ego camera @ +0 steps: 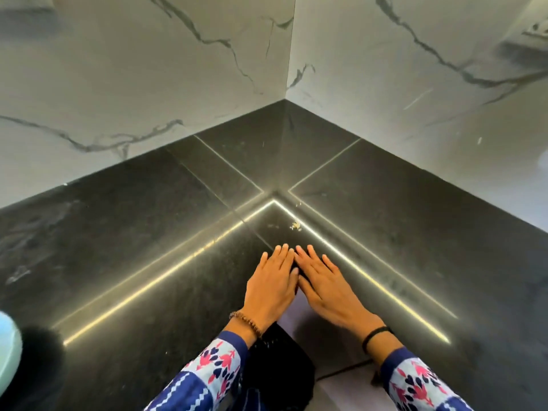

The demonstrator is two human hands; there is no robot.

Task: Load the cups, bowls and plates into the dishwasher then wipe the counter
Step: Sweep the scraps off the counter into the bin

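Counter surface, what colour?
The counter is black with fine speckles and bright light reflections, shown best in the head view.

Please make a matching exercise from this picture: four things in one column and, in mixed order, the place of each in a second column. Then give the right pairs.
Things
1. brown beaded bracelet
2. thin black wrist band
3. pale yellowish crumbs
4. pale blue rounded object

Places
a. at the picture's lower left edge
b. on the right wrist
c. on the dark stone counter, just beyond the fingertips
d. on the left wrist

Pairs: 1-d, 2-b, 3-c, 4-a
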